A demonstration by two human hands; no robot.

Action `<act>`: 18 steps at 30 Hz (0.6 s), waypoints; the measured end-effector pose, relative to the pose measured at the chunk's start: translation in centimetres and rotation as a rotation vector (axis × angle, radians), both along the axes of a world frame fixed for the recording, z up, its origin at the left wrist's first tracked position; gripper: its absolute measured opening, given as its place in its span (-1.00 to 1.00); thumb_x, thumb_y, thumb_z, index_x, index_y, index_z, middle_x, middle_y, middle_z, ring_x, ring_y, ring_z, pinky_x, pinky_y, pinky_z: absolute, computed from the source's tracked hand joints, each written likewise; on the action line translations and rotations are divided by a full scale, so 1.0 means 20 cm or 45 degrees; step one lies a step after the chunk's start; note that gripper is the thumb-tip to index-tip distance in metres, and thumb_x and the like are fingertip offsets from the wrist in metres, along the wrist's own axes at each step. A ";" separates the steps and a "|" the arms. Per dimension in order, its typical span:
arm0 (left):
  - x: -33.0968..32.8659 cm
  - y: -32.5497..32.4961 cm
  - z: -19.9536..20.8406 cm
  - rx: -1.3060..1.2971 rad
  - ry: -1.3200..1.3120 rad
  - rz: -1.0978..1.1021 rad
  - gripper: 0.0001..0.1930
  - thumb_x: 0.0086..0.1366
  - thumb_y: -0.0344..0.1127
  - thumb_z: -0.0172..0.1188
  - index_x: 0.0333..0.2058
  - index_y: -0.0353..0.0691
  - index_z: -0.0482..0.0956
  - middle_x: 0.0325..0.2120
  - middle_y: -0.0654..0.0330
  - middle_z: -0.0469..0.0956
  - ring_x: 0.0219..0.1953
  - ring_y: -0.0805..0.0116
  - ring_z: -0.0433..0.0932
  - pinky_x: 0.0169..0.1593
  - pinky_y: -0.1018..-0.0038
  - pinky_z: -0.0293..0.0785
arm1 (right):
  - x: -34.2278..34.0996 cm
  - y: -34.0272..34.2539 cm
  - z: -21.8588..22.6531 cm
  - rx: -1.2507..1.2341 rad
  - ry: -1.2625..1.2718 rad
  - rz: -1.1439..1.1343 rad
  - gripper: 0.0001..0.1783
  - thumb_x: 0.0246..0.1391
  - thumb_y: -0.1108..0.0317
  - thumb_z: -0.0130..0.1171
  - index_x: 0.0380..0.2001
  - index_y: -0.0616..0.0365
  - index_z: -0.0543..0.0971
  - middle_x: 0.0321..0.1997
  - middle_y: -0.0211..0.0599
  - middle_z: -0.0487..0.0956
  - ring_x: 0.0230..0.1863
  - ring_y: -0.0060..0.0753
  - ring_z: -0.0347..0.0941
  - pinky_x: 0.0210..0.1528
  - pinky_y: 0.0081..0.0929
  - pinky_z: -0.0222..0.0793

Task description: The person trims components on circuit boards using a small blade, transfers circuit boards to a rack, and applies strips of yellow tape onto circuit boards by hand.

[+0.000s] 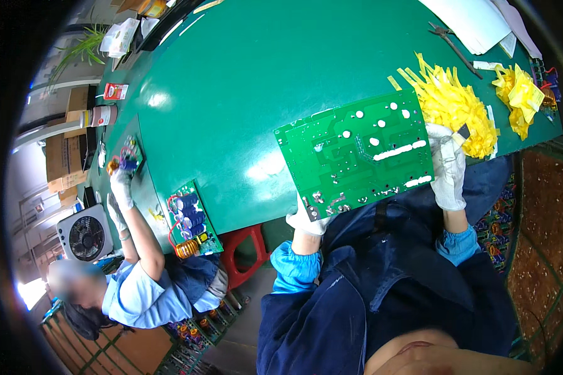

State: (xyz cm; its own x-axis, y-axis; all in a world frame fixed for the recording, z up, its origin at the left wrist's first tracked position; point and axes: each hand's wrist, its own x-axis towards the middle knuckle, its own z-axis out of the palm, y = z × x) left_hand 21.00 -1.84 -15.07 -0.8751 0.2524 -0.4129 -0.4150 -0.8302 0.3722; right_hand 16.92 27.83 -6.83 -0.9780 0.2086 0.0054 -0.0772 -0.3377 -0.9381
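Note:
A large green circuit board (356, 153) lies solder side up at the near edge of the green table (244, 81), tilted slightly. My left hand (306, 220), in a white glove, grips the board's lower left corner. My right hand (447, 165), also gloved, holds the board's right edge and pinches a small dark piece (463, 132) at its fingertips. A heap of yellow strips (453, 103) lies just beyond my right hand.
A second clump of yellow strips (519, 94) lies at the far right, with cutters (450, 40) and white sheets (475, 22) behind. At left a co-worker's gloved hands (120, 187) handle a small board (128, 156). Another board with blue capacitors (191, 219) lies nearby. A fan (84, 234) stands left.

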 end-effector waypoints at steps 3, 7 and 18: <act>0.02 -0.02 -0.04 0.501 -0.138 0.131 -0.33 0.36 0.13 -0.34 0.32 -0.15 0.10 0.28 0.04 0.18 0.25 -0.03 0.26 0.25 -0.01 0.25 | 0.01 0.00 0.00 -0.006 -0.060 0.024 -0.56 0.37 0.11 -0.18 0.06 0.23 0.44 -0.02 -0.30 0.52 -0.01 -0.48 0.44 0.07 -0.50 0.33; 0.02 -0.02 -0.02 1.002 -0.274 0.270 -0.26 0.33 0.19 -0.39 0.34 -0.17 0.06 0.32 0.04 0.12 0.29 -0.02 0.21 0.29 0.02 0.21 | 0.03 0.00 0.01 0.022 -0.090 -0.025 -0.58 0.37 0.11 -0.17 0.02 0.21 0.46 -0.06 -0.31 0.53 -0.06 -0.49 0.45 0.02 -0.51 0.34; -0.04 0.07 0.21 -0.564 -0.234 -0.080 -0.37 0.41 0.04 -0.34 0.34 -0.18 0.08 0.30 0.08 0.17 0.28 0.08 0.24 0.31 0.21 0.22 | 0.02 0.00 -0.01 0.153 -0.027 -0.101 -0.60 0.38 0.14 -0.19 -0.04 0.21 0.49 -0.12 -0.33 0.54 -0.11 -0.53 0.46 -0.05 -0.55 0.38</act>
State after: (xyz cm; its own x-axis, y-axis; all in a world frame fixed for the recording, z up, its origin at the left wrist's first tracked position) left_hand 20.16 -0.40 -10.95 -0.7662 0.0673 -0.6390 -0.5514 -0.5797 0.6000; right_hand 17.42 27.89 -7.08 -0.9587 0.2841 0.0149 -0.0792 -0.2162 -0.9731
